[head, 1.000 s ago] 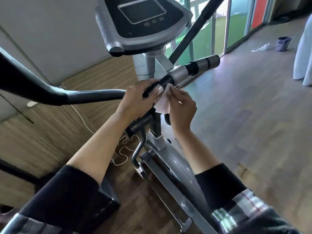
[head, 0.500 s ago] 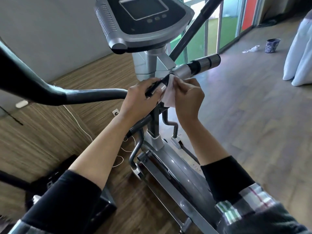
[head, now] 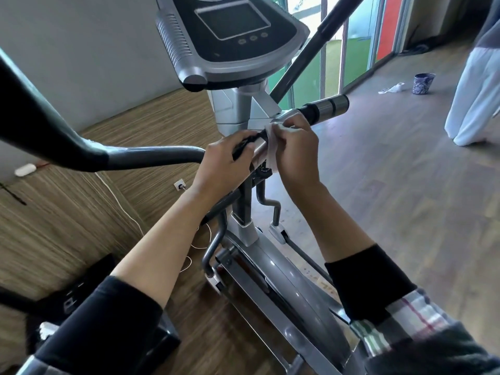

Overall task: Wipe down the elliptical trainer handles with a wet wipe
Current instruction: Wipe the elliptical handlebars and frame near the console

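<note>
The right hand curls its fingers round a white wet wipe, wrapping it over the silver part of the elliptical trainer's short handle. Touching it on the left, the left hand grips the same bar, fingers closed over a black strap-like piece. Beyond the right hand the handle runs on to its black and chrome end. Above both hands sits the console with its grey screen. Left of the left hand a long curved handlebar sweeps away. Below the hands lies the grey flywheel housing. Far right, on the wooden floor, stand a blue patterned pot and a paper roll.
</note>
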